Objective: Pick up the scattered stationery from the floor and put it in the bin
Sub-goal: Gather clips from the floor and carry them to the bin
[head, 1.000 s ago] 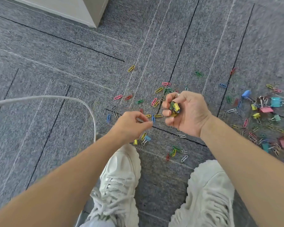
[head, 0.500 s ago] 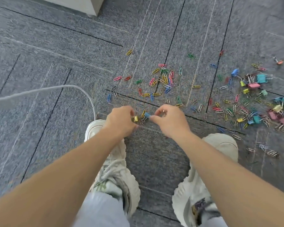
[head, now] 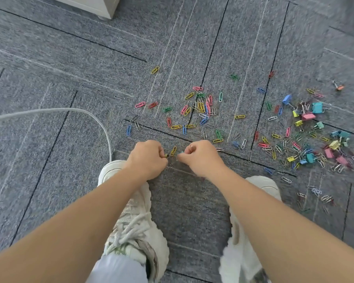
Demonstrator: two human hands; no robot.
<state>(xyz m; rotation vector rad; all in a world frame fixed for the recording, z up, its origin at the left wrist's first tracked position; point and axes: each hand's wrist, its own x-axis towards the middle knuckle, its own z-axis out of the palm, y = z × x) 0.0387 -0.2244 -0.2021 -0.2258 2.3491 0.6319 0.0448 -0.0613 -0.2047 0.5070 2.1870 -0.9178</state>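
Pinching just ahead of your L shoe point(head: 110, 170) — L hand point(head: 146, 159) curled on a yellow clip point(head: 166, 155), R hand point(head: 200, 158) on a teal clip point(head: 180, 153); paper clips point(head: 189, 95) & binder clips point(head: 308, 116) scattered beyond it, rightward.

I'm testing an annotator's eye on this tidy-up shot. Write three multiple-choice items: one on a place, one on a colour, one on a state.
1. The binder clips lie mostly: A beside the cable; B far right on the carpet; C between the shoes.
2. The paper clip between the left hand and right hand is: A pink; B green; C yellow.
3. Both hands: A pinch small clips; B lie flat; C hang raised.
1 B, they cluster rightward; 2 C, its wire shows yellow; 3 A, curled fingertips close on clips.
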